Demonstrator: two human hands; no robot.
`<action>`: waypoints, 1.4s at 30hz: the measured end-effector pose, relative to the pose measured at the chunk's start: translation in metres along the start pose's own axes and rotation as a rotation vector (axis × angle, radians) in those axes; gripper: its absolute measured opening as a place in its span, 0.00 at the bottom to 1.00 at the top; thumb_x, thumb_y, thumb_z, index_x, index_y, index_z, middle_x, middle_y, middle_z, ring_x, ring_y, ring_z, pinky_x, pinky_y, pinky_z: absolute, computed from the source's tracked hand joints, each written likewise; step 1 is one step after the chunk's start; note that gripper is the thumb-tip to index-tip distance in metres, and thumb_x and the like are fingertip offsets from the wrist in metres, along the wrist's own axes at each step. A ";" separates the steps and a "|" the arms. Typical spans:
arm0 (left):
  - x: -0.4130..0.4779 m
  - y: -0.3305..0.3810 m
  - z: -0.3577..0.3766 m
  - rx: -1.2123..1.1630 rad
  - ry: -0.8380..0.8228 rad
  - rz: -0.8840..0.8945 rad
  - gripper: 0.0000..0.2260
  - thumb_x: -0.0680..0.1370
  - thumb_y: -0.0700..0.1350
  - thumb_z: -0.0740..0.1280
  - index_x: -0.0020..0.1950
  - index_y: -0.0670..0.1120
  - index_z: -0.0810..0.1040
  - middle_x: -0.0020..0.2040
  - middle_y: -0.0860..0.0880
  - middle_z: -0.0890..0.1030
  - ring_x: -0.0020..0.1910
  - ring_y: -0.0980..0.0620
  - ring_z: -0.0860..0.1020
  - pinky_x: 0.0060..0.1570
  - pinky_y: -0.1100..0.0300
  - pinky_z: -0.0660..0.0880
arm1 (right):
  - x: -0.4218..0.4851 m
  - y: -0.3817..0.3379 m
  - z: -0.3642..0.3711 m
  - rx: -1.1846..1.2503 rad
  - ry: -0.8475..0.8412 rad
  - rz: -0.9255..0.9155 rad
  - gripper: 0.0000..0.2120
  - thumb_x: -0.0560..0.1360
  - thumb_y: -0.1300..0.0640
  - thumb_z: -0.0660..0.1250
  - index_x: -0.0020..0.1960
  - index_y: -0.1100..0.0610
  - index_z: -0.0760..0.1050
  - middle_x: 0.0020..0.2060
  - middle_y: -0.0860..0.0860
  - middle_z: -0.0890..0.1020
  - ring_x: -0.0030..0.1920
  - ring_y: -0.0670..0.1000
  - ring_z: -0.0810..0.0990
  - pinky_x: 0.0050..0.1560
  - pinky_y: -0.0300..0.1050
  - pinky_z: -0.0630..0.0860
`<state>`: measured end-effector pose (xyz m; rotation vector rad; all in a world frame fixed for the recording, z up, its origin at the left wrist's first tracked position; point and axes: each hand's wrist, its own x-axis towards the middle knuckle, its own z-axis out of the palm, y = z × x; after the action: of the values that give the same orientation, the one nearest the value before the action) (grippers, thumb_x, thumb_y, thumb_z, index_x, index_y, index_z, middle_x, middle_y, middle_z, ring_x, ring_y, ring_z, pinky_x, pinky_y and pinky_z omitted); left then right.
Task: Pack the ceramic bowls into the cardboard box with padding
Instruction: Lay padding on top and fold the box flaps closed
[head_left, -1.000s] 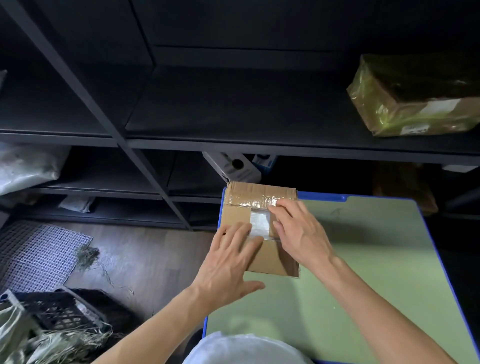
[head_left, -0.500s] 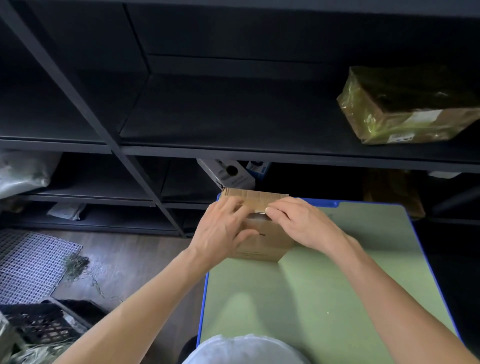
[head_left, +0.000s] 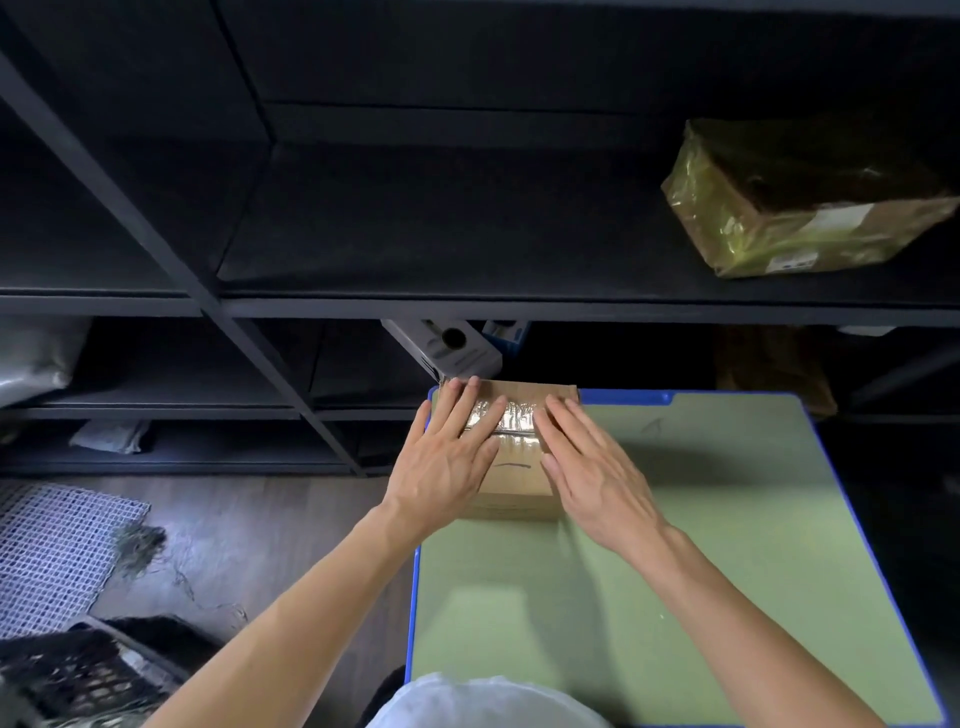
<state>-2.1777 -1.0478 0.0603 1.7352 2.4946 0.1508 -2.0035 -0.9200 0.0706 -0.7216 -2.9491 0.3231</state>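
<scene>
A small closed brown cardboard box (head_left: 511, 467) sits at the far left corner of a pale green tabletop with a blue rim (head_left: 727, 545). Both hands lie flat on its lid, palms down and fingers spread, gripping nothing. The left hand (head_left: 441, 462) covers the box's left part, its fingertips reaching the far edge. The right hand (head_left: 592, 473) covers the right part and hangs over the right side. Between them a strip of shiny clear tape (head_left: 506, 418) runs across the lid's seam, and nearer the camera a short dark curved mark (head_left: 511, 464) is printed on the cardboard; it cannot be read as any word.

Behind the table stands dark metal shelving (head_left: 363, 306). On its upper shelf to the right rests a cardboard parcel wrapped in yellowish glossy film (head_left: 800, 202), bearing white labels whose print is too small to read. On the lower shelf, just behind the box, leans a white carton with a dark round picture (head_left: 449, 345); its small grey lettering is illegible.
</scene>
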 end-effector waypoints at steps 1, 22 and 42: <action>0.000 0.000 0.001 -0.004 0.004 0.001 0.25 0.84 0.57 0.41 0.81 0.55 0.53 0.82 0.47 0.51 0.80 0.45 0.46 0.76 0.46 0.54 | 0.000 -0.001 0.002 0.007 0.003 0.009 0.25 0.85 0.52 0.56 0.79 0.58 0.59 0.79 0.53 0.59 0.80 0.52 0.53 0.79 0.44 0.49; -0.005 0.000 0.004 0.045 0.011 0.051 0.36 0.79 0.70 0.44 0.81 0.50 0.54 0.81 0.42 0.51 0.80 0.44 0.47 0.79 0.48 0.49 | -0.007 0.003 0.006 -0.120 -0.180 -0.025 0.42 0.77 0.29 0.36 0.81 0.55 0.37 0.79 0.51 0.35 0.78 0.49 0.30 0.79 0.50 0.41; -0.027 0.025 -0.003 0.061 -0.008 -0.059 0.39 0.77 0.72 0.43 0.82 0.51 0.49 0.82 0.46 0.48 0.81 0.48 0.45 0.78 0.48 0.49 | -0.003 0.019 -0.007 -0.118 -0.145 -0.158 0.41 0.79 0.30 0.45 0.82 0.56 0.44 0.81 0.51 0.44 0.80 0.51 0.41 0.79 0.50 0.42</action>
<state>-2.1456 -1.0642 0.0675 1.6782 2.5676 0.0641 -1.9913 -0.9038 0.0730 -0.4910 -3.1607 0.1973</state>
